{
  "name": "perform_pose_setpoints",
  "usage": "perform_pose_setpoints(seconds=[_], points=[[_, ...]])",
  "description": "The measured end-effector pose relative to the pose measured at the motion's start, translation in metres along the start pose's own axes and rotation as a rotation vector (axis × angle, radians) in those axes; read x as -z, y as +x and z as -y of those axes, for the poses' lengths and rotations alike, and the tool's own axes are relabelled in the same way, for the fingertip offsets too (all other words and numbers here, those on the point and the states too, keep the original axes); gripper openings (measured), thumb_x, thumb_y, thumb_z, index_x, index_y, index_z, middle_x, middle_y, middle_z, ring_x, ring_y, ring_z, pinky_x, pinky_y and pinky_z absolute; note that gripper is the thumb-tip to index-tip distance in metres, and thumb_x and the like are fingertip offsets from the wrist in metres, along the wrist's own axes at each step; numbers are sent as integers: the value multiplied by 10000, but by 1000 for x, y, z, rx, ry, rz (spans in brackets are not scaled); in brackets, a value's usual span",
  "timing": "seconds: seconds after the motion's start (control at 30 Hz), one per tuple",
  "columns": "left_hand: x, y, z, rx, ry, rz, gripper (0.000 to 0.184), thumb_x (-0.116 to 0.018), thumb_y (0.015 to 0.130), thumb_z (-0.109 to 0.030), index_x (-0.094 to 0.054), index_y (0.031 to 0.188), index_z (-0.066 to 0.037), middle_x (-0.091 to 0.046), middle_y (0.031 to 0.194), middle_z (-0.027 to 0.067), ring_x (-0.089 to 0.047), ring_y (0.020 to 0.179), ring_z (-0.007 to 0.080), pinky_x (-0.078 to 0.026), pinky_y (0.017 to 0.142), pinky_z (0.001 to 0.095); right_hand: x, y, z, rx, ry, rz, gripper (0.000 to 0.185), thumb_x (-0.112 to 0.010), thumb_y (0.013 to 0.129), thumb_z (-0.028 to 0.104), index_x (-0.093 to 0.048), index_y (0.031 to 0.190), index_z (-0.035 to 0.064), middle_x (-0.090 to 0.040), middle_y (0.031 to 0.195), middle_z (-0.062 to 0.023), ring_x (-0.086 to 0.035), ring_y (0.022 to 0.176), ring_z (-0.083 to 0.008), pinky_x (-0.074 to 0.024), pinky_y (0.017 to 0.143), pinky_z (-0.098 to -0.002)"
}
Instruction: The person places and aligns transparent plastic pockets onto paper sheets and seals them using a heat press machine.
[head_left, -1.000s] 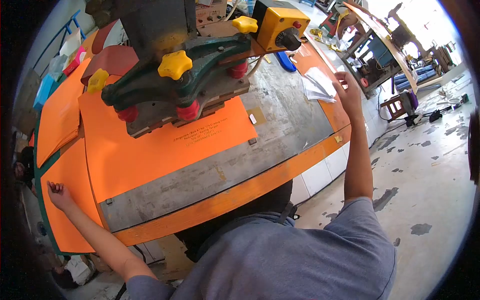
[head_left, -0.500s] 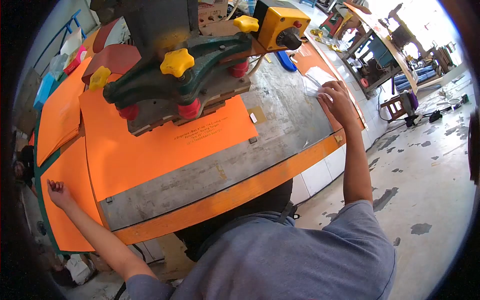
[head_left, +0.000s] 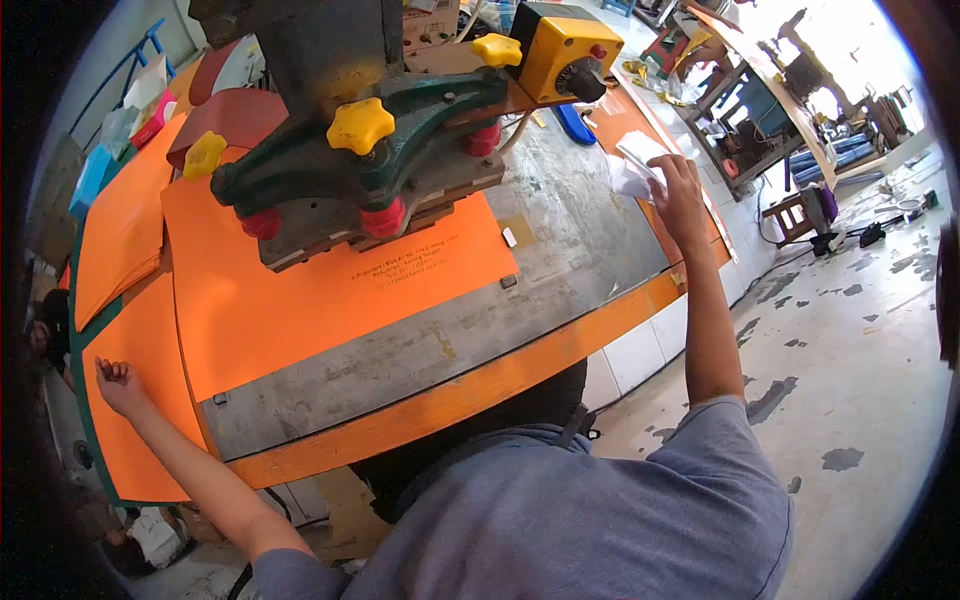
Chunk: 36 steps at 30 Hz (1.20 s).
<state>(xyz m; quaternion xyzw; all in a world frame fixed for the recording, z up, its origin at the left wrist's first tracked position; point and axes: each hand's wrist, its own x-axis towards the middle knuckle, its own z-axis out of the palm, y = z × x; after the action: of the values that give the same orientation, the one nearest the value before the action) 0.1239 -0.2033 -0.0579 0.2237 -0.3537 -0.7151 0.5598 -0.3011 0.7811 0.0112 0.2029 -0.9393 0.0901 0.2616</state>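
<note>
My right hand pinches a folded white sheet, which looks like paper, above the right end of the metal bed. On the left, my left hand rests on an orange sheet, its fingers curled with nothing visible in them. A larger orange sheet lies on the bed, bearing several lines of small printed text. Over its far part stands a dark green press head with yellow star knobs and red spacers; the plate beneath it hides that part of the sheet.
A yellow control box with a black dial stands behind the press. Orange sheets are stacked at the left. A blue object lies near the bed's back right. The wooden table edge runs before my body.
My right hand has taken up the white paper and raised it slightly; the paper now stands more upright and folded. My left hand stays where it was.
</note>
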Motion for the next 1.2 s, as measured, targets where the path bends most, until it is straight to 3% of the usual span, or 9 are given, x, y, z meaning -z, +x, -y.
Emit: perform_pose_setpoints(seconds=[0.33, 0.67, 0.77, 0.83, 0.87, 0.93, 0.97, 1.03, 1.2], points=[[-9, -7, 0, 3, 28, -53, 238, -585, 1146, -223, -680, 1241, -27, -598, 842, 26, -459, 644, 148, -387, 597, 315, 10, -7, 13, 141, -20, 132, 201, -839, 902, 182, -810, 1094, 131, -665, 1471, -20, -589, 1322, -301, -497, 1125, -471], [28, 30, 0, 38, -12, 123, 237, -569, 1152, -236, -662, 1228, -31, -571, 832, 18, -443, 631, 149, -384, 582, 313, 3, -9, 8, 150, 117, 71, 81, -757, 960, 109, -773, 1029, 68, -732, 1347, -36, -608, 1275, -302, -514, 1064, -458], [9, 9, 1, -4, 17, 20, 247, -556, 1159, -233, -658, 1240, -23, -570, 831, 19, -441, 634, 148, -387, 582, 311, 2, -7, 0, 145, 109, -22, 107, -738, 970, 79, -759, 1073, 57, -740, 1310, -94, -647, 1196, -316, -525, 1030, -429], [3, 3, 0, 1, 4, 14, 254, -549, 1162, -232, -656, 1246, -18, -570, 831, 22, -440, 633, 148, -389, 582, 313, -1, -7, -6, -42, 372, -54, 111, -702, 997, 52, -732, 1100, 24, -772, 1150, -136, -715, 1025, -303, -554, 934, -398], [1, 2, 0, 7, -7, 9, 260, -542, 1166, -231, -654, 1252, -13, -569, 831, 24, -438, 633, 148, -391, 582, 315, 4, -6, -1, -43, 371, -54, 111, -702, 997, 52, -732, 1100, 24, -772, 1150, -136, -715, 1025, -303, -554, 934, -398], [-3, 0, 0, 2, 2, -3, 263, -540, 1167, -230, -653, 1256, -10, -573, 833, 27, -438, 633, 147, -392, 583, 314, 17, -3, 14, -205, 518, -74, 105, -718, 1001, 84, -710, 1029, -17, -771, 930, -112, -718, 820, -238, -558, 818, -359], [-4, -1, 0, -3, 12, -16, 266, -538, 1168, -230, -651, 1261, -8, -577, 836, 31, -438, 634, 147, -393, 584, 314, 12, -3, 7, -205, 519, -74, 105, -718, 1001, 84, -710, 1029, -17, -771, 930, -112, -718, 820, -238, -558, 818, -359], [5, 6, 0, 2, -1, 15, 269, -540, 1168, -232, -653, 1264, -7, -581, 838, 31, -439, 633, 146, -394, 584, 314, 0, -4, -15, -282, 619, -116, 214, -776, 991, 176, -699, 924, -12, -718, 780, -57, -662, 742, -139, -516, 719, -322], [-3, -3, 1, -12, 14, 39, 274, -546, 1166, -238, -658, 1266, -9, -579, 830, 24, -442, 632, 144, -397, 586, 312, 13, -2, -25, -418, 584, -21, 372, -817, 984, 349, -702, 828, 32, -638, 701, -21, -584, 674, -92, -447, 635, -299]])
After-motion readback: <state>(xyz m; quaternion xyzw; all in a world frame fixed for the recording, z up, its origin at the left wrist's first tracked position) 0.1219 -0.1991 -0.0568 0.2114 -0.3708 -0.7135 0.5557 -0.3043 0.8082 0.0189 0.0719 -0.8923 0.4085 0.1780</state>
